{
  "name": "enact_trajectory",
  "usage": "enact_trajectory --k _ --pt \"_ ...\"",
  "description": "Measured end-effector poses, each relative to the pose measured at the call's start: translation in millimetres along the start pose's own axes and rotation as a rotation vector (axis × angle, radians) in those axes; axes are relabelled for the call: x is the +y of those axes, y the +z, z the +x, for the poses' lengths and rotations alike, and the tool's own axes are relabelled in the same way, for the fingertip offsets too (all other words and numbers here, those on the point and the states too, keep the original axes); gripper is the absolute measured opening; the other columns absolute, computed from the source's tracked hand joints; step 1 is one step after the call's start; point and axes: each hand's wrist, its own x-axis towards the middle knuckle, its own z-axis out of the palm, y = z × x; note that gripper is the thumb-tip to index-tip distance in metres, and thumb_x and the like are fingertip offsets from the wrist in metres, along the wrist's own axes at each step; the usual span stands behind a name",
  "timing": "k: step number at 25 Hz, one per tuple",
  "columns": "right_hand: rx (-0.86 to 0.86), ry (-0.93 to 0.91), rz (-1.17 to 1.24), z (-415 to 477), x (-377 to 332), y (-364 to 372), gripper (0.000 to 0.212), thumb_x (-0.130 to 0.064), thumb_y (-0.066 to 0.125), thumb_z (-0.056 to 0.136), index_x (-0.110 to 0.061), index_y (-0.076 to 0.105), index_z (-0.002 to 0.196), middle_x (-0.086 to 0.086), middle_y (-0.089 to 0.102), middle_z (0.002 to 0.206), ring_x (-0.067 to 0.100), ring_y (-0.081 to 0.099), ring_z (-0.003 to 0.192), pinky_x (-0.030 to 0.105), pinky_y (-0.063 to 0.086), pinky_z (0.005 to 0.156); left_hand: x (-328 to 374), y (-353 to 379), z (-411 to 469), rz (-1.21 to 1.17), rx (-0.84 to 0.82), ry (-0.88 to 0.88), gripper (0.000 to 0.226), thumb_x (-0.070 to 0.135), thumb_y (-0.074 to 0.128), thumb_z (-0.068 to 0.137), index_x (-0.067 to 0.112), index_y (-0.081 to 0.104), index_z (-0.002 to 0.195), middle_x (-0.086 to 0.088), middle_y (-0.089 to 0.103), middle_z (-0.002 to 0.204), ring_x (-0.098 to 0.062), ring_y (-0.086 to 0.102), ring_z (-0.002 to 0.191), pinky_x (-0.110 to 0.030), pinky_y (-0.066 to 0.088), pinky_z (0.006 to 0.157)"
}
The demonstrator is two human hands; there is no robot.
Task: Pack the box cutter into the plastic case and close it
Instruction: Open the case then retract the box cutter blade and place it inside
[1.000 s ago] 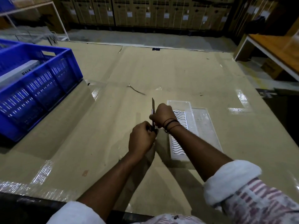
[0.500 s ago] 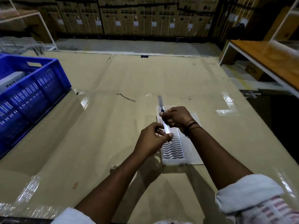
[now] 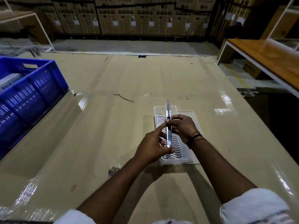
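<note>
A slim silver box cutter with its blade out points away from me, held lengthwise just above the open clear plastic case. My left hand pinches its near end. My right hand grips its middle from the right, thumb on the slider. The case lies open on the table under both hands, its wavy-patterned tray on the left and the flat lid on the right, partly hidden by my right wrist.
A blue plastic crate holding a white box stands at the left of the cardboard-covered table. A wooden bench is at the right, beyond the table edge. Stacked cartons line the back wall. A stray strip lies mid-table.
Both hands carried the box cutter rightward from beside the case to directly over its tray. The cutter now lies along the tray's length, lower and flatter than before.
</note>
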Motion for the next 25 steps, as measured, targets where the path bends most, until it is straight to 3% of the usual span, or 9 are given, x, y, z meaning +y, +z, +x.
enact_trajectory --k 11,15,18,20,25 --pt "-0.032 -0.03 0.04 -8.2 14.2 -6.3 0.022 0.003 0.074 0.079 -0.009 0.072 0.097 0.017 0.071 0.087 0.03 0.067 0.079 0.045 0.056 0.082 -5.4 6.8 1.3 -0.028 -0.007 0.012 0.105 0.039 0.092 0.064 0.049 0.033 0.151 0.014 0.066 0.1 -0.001 0.063 0.076 -0.029 0.058 0.074" --pt "-0.042 -0.036 0.048 -10.4 17.5 -6.8 0.02 0.003 0.072 0.081 -0.01 0.073 0.097 0.018 0.071 0.088 0.032 0.067 0.08 0.042 0.055 0.076 -6.5 8.3 2.7 -0.023 -0.009 0.027 0.106 0.036 0.091 0.067 0.048 0.031 0.153 0.015 0.065 0.097 0.002 0.061 0.073 -0.024 0.055 0.07" --pt "-0.016 -0.015 0.1 -10.8 16.4 -5.5 0.009 -0.011 0.072 0.087 -0.005 0.074 0.093 0.018 0.07 0.088 0.031 0.067 0.079 0.041 0.057 0.075 -7.5 8.3 4.6 -0.063 0.01 0.031 0.101 0.03 0.09 0.069 0.049 0.035 0.152 0.016 0.067 0.092 0.004 0.061 0.071 -0.019 0.054 0.068" --pt "0.022 -0.021 0.105 -9.2 16.9 -4.4 0.018 -0.018 0.071 0.089 -0.001 0.075 0.093 0.018 0.071 0.085 0.031 0.068 0.074 0.043 0.059 0.075 -7.2 7.9 4.8 -0.065 0.004 0.03 0.101 0.031 0.09 0.069 0.049 0.035 0.152 0.018 0.067 0.091 0.005 0.061 0.072 -0.014 0.052 0.066" --pt "0.067 -0.032 0.048 -6.9 19.9 -1.0 0.011 -0.012 0.07 0.088 -0.003 0.076 0.087 0.018 0.072 0.081 0.032 0.069 0.076 0.041 0.06 0.072 -7.1 6.6 4.2 -0.065 -0.003 0.032 0.102 0.035 0.091 0.069 0.05 0.033 0.152 0.018 0.065 0.091 0.008 0.061 0.073 -0.01 0.049 0.064"
